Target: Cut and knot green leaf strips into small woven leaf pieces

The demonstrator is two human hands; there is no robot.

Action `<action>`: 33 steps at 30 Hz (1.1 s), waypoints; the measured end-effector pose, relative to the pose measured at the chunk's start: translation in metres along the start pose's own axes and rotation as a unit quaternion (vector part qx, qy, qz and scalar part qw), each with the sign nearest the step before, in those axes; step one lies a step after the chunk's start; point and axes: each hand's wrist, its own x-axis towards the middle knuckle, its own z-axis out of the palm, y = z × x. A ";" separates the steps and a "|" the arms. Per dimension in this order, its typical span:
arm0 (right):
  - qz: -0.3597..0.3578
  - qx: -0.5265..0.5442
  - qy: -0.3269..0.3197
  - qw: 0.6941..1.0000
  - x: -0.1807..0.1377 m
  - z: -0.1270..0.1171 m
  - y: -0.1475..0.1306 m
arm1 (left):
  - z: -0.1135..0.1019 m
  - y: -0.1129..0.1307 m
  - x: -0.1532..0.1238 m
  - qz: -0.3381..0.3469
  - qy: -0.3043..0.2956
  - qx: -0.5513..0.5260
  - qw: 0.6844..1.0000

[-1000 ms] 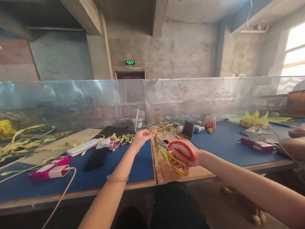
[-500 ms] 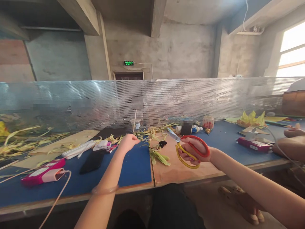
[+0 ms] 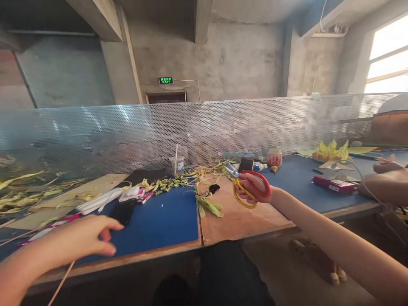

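My right hand (image 3: 253, 189) grips a pair of scissors (image 3: 237, 180) with one red and one yellow handle loop, held over the bare wooden board (image 3: 236, 221). The scissors' blades point up and to the left, slightly parted. Over the table's near left part hovers my left hand (image 3: 92, 233), thumb and fingers apart, with nothing in it. A black phone-like slab (image 3: 123, 212) lies just beyond it. On the board rest pale green husk leaves (image 3: 208, 206) and a small dark clump (image 3: 214, 188). Small green-yellow pieces (image 3: 168, 183) are heaped on the blue tabletop (image 3: 159, 221).
A perforated metal screen (image 3: 223, 127) runs behind the table. A plastic cup (image 3: 177, 162) with a straw, a jar (image 3: 274, 157) and a bottle (image 3: 259, 166) stand or lie near it. At right, another person's arm (image 3: 385, 180) is by a magenta box (image 3: 334, 185).
My left hand has moved from the small pieces, left and toward me, and its fingers have spread. My right hand still holds the scissors. The view has shifted slightly.
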 end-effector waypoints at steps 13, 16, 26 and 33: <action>-0.233 -0.229 0.408 0.853 0.093 -0.004 0.026 | 0.081 0.143 0.176 0.346 0.004 0.003 0.938; -0.258 -0.314 0.459 0.790 0.083 -0.015 0.032 | 0.081 0.134 0.182 0.339 -0.010 -0.019 0.940; -0.221 -0.506 0.429 0.715 0.091 -0.016 0.043 | 0.076 0.115 0.174 0.282 -0.011 -0.092 0.955; -0.198 -0.564 0.425 0.680 0.090 -0.013 0.043 | 0.072 0.118 0.165 0.272 -0.029 -0.098 0.957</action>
